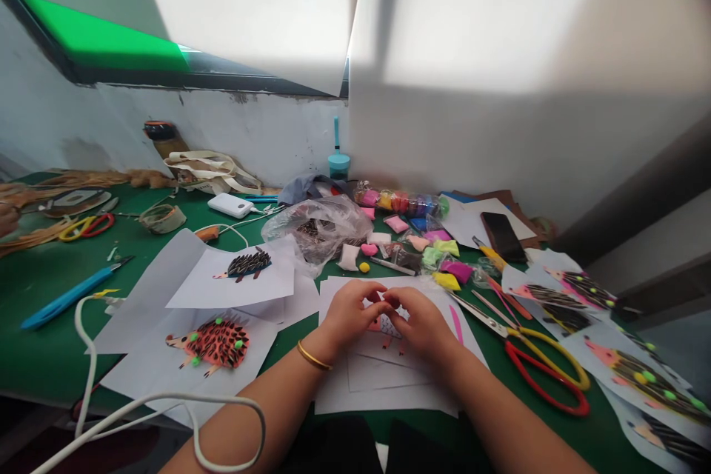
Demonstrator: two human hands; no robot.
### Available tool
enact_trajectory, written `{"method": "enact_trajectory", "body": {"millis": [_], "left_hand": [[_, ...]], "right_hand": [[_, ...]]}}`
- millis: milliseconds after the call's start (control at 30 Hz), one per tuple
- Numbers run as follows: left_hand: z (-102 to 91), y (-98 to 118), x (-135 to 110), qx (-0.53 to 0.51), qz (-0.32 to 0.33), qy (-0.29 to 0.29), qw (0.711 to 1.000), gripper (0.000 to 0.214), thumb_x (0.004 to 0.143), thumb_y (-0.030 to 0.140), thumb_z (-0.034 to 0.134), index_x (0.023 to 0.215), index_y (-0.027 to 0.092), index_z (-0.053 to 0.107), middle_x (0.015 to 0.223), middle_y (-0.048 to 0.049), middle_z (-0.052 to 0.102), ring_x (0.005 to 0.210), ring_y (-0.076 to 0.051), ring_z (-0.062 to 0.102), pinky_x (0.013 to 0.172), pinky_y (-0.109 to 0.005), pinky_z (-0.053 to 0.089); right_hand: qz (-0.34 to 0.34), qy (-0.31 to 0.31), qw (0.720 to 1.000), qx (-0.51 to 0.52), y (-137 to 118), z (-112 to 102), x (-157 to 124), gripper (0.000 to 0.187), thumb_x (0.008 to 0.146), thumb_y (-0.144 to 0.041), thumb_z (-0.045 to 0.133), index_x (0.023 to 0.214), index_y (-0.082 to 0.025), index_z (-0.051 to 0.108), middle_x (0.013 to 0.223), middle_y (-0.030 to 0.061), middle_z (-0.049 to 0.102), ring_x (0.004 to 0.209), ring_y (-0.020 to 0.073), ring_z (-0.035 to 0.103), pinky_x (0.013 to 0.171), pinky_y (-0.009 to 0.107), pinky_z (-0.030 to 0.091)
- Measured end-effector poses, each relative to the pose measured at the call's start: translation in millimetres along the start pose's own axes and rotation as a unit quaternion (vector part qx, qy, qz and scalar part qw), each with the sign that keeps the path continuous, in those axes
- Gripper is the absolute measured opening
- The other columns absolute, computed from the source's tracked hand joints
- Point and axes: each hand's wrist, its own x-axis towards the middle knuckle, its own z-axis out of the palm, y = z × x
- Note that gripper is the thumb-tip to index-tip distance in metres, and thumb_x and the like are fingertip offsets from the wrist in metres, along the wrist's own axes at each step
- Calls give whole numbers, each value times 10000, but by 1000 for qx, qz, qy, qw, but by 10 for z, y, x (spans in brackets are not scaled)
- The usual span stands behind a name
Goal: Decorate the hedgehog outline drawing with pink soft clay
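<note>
My left hand [358, 311] and my right hand [418, 315] meet fingertip to fingertip above a white sheet of paper [333, 396]. The fingers of both are curled and pinched together; whatever they hold, if anything, is too small or hidden to make out. Under them, a partly covered hedgehog picture [392, 327] shows pink parts, small feet and scalloped lines. To its right lies a pink strip of clay [456, 324] on the paper. Just beyond my fingers are a yellow clay ball [364, 266] and a pink clay lump [368, 249].
Large scissors [547, 366] lie right of the paper. Packets of coloured clay [433, 255] and a plastic bag [322, 226] sit behind. Finished hedgehog pictures [216, 344] lie left, more pictures [644, 370] right. A white cable [167, 400] loops over the near left; a phone [503, 235] lies back right.
</note>
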Motion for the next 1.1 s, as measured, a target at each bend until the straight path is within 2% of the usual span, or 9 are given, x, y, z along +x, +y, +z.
{"method": "enact_trajectory", "body": {"millis": [167, 267, 433, 600, 667, 733, 833, 933, 1100], "left_hand": [[24, -59, 45, -46, -8, 19, 999, 231, 887, 280, 631, 1106, 246, 696, 959, -24, 713, 923, -180, 632, 848, -312, 489], [5, -72, 73, -60, -11, 29, 998, 202, 896, 216, 583, 1039, 233, 724, 1004, -39, 706, 954, -175, 631, 860, -300, 498], [-55, -58, 102, -60, -82, 57, 993, 150, 871, 216, 601, 935, 213, 737, 917, -16, 729, 858, -162, 648, 795, -277, 503], [-87, -87, 105, -18, -95, 85, 992, 206, 840, 364, 671, 734, 189, 688, 714, -2, 661, 706, -163, 598, 646, -273, 467], [-85, -106, 103, 13, -78, 95, 992, 186, 874, 356, 636, 806, 192, 693, 763, -7, 670, 734, -162, 602, 670, -274, 472], [-82, -121, 104, 32, -57, 99, 993, 148, 914, 299, 581, 929, 209, 698, 897, -20, 695, 850, -171, 617, 777, -287, 482], [-76, -129, 102, 76, -42, 82, 993, 210, 934, 204, 517, 1025, 237, 702, 1012, -38, 683, 987, -195, 590, 907, -334, 443], [-63, -112, 86, 179, -48, 36, 982, 245, 924, 208, 528, 1050, 282, 724, 998, -46, 660, 986, -221, 562, 879, -370, 425], [-42, -70, 55, 250, -65, -3, 966, 184, 909, 326, 578, 922, 313, 761, 977, -50, 631, 990, -244, 547, 843, -389, 402]], "right_hand": [[17, 17, 1000, 18, 40, -15, -9, 206, 873, -195, 517, 1037, -239, 634, 973, 43, 689, 911, 208, 631, 807, 346, 515], [7, 25, 1000, 10, 100, -32, -7, 220, 875, -185, 502, 1040, -235, 639, 993, 48, 695, 929, 209, 634, 826, 347, 515], [-15, 21, 1000, -7, 145, -51, -8, 193, 894, -202, 494, 1001, -229, 653, 979, 53, 706, 923, 214, 639, 820, 345, 515], [-19, 19, 1000, -17, 154, -58, -19, 181, 906, -227, 500, 992, -238, 660, 972, 52, 710, 917, 221, 639, 811, 356, 513], [-18, 22, 999, -18, 155, -67, -16, 181, 916, -237, 495, 989, -239, 660, 970, 53, 709, 915, 220, 637, 815, 361, 510], [-11, 35, 999, -18, 166, -89, -10, 184, 925, -255, 490, 989, -238, 661, 974, 57, 707, 919, 222, 637, 828, 370, 508], [25, 80, 996, -22, 214, -153, 5, 193, 926, -281, 490, 997, -235, 663, 995, 69, 705, 932, 232, 635, 846, 385, 508], [56, 105, 992, -50, 277, -230, 42, 212, 922, -281, 484, 1019, -226, 665, 1009, 72, 699, 940, 235, 629, 846, 385, 508], [7, 24, 982, -186, 277, -280, 322, 272, 896, -229, 525, 1129, -218, 665, 1136, 92, 653, 1052, 264, 573, 926, 404, 460]]}}
